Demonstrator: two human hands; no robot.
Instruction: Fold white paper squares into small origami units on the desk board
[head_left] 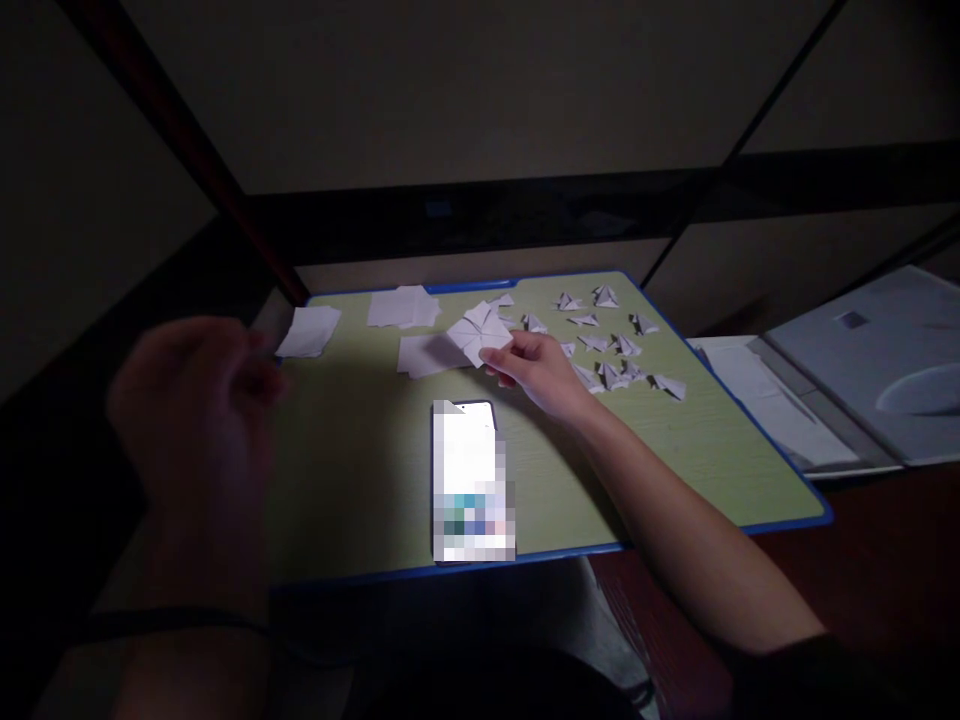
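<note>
My right hand (536, 372) reaches out over a green board with a blue rim (360, 450) and pinches the edge of a white folded paper piece shaped like a pleated disc (478, 332), held just above the board. My left hand (187, 400) is raised near the camera at the left, dark and smeared by motion, its fingers curled; whether it holds anything is unclear. A phone (472, 480) with a lit screen lies on the board below the right hand.
Flat white paper sheets (309, 331) (403, 307) lie along the board's far edge. Several small folded paper pieces (611, 350) are scattered at the far right. An open folder or laptop (847, 380) lies right of the board. A dark slanted bar (180, 140) rises at the left.
</note>
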